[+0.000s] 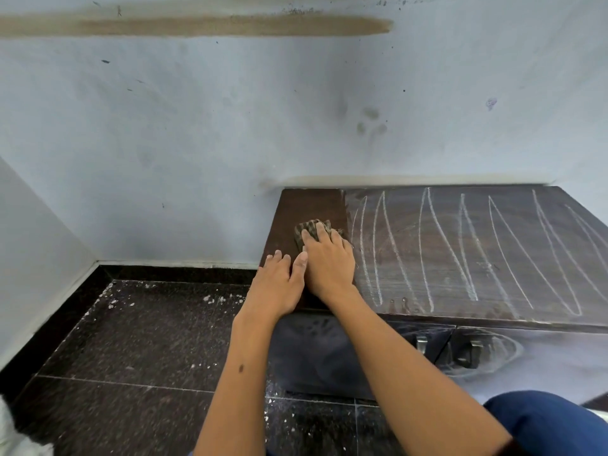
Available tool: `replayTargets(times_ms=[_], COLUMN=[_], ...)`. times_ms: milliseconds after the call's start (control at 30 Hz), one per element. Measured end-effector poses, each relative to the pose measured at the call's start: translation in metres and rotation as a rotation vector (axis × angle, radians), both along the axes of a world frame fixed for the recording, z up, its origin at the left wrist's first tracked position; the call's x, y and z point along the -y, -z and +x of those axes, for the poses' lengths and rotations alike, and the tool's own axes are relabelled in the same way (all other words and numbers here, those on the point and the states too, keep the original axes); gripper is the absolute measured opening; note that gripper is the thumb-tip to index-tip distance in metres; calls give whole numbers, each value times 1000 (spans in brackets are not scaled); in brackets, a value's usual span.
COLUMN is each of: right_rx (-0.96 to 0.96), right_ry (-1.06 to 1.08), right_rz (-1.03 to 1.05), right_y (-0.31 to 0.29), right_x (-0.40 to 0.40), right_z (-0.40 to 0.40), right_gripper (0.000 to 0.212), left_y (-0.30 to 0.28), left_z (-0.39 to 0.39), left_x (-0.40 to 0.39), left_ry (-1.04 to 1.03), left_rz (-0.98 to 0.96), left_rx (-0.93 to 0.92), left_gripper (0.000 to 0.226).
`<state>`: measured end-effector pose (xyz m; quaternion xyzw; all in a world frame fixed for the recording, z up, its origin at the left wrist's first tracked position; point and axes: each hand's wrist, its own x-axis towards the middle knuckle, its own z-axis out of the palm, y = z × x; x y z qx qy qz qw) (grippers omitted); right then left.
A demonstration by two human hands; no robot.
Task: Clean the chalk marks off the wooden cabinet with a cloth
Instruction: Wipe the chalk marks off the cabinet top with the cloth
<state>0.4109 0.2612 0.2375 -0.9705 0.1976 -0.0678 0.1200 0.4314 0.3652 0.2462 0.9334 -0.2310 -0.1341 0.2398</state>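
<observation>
A low dark wooden cabinet (460, 311) stands against the pale wall. Long white chalk marks (467, 248) loop across most of its top, from the middle to the right edge. The left strip of the top (312, 205) is bare dark wood without chalk. A brown checked cloth (309, 230) lies on that strip. My right hand (329, 261) lies flat on the cloth, pressing it onto the wood, its fingers over the cloth's near half. My left hand (279, 284) rests flat on the cabinet's left front corner, touching the right hand, holding nothing.
The cabinet front (329, 350) has two metal handles (470, 353) and chalk smears on its right door. The dark speckled tile floor (148, 340) with white crumbs lies to the left. Walls close in behind and on the left. A blue-clad knee (546, 422) is at the lower right.
</observation>
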Motion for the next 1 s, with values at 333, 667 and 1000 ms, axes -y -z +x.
replayTargets(times_ms=[333, 667, 1000], right_rx=[222, 181, 66], right_ry=[51, 77, -50], right_rz=[-46, -86, 42], right_y=[22, 17, 4], right_x=[-34, -28, -14], right_z=[-63, -42, -26], right_gripper=[46, 48, 47], left_y=[2, -9, -11], left_z=[-14, -24, -22], left_x=[4, 6, 16], left_ry=[-35, -29, -28], left_rz=[-6, -67, -144], left_rx=[-16, -32, -46], left_gripper=[70, 69, 80])
